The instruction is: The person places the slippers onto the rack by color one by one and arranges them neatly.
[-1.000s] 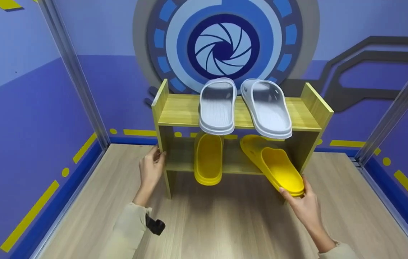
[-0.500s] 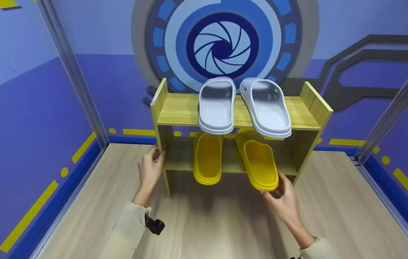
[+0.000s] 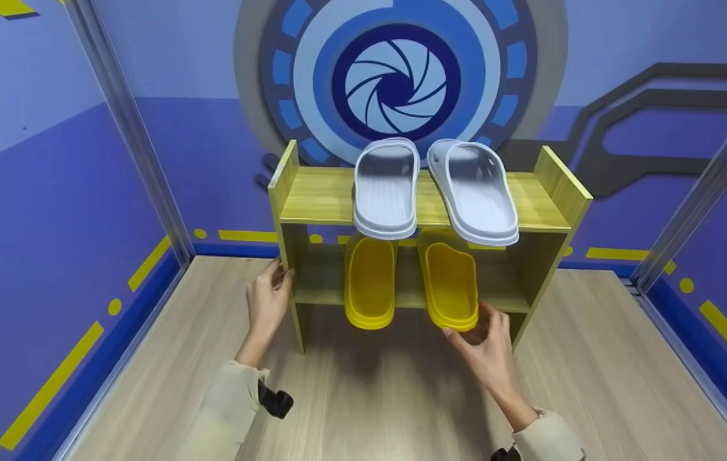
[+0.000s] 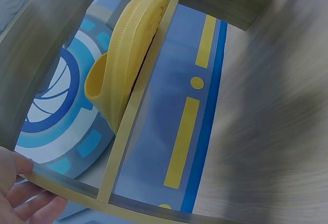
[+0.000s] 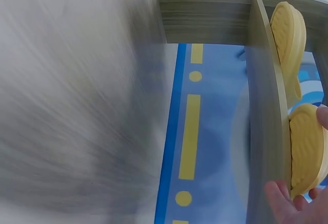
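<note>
A small wooden shoe rack (image 3: 321, 195) stands on the wood-grain tabletop. My left hand (image 3: 267, 298) holds the edge of its left side panel; in the left wrist view my fingers (image 4: 38, 203) lie against that panel. On the lower shelf are two yellow slippers, side by side, heels outward. My right hand (image 3: 488, 349) grips the right yellow slipper (image 3: 453, 288) at its heel, thumb on one side and fingers on the other. The left yellow slipper (image 3: 371, 282) rests untouched. In the right wrist view, the held slipper (image 5: 306, 149) sits against the shelf board.
Two pale grey slippers, a left one (image 3: 387, 192) and a right one (image 3: 478, 195), lie on the top shelf, heels over its front edge. Behind the rack rises a blue and purple printed wall (image 3: 196, 147). Metal posts (image 3: 126, 128) mark the corners.
My right hand has moved left with the right yellow slipper, which has turned from a slant to nearly straight, closer to the left one. My left hand has stayed put.
</note>
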A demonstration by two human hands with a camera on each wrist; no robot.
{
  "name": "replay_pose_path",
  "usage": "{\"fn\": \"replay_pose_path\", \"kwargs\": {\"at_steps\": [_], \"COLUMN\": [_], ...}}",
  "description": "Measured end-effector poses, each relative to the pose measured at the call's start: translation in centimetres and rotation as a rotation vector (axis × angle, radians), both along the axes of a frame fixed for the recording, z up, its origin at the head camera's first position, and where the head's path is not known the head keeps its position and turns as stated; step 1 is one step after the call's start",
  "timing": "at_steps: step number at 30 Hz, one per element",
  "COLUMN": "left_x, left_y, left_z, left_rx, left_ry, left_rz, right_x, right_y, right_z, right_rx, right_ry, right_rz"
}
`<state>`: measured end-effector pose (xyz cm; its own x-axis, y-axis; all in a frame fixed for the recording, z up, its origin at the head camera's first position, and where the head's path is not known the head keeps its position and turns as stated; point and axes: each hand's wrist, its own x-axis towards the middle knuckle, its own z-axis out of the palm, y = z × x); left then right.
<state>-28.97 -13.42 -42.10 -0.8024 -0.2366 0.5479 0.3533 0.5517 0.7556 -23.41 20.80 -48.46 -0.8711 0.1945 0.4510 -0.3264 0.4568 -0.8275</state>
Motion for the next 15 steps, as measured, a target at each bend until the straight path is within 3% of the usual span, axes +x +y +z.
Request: {"fn": "replay_pose_path", "kwargs": {"at_steps": [8, 13, 15], "left_x": [-0.1, -0.1, -0.2], "left_y": [0.1, -0.1, -0.2], "left_z": [0.0, -0.3, -0.4], "left_rx": [0.0, -0.018, -0.028], "left_ry": [-0.005, -0.005, -0.005], "left_rz": [-0.007, -0.011, -0.013], "right_x": [0.2, 0.6, -1.9], "right_y": [0.6, 2.0, 4.9], "right_z": [0.0, 0.3, -3.5], "right_rx": [-0.015, 0.022, 0.068], "right_ry": [0.032, 0.019, 0.071], "right_rz": [0.07, 0.035, 0.004]}}
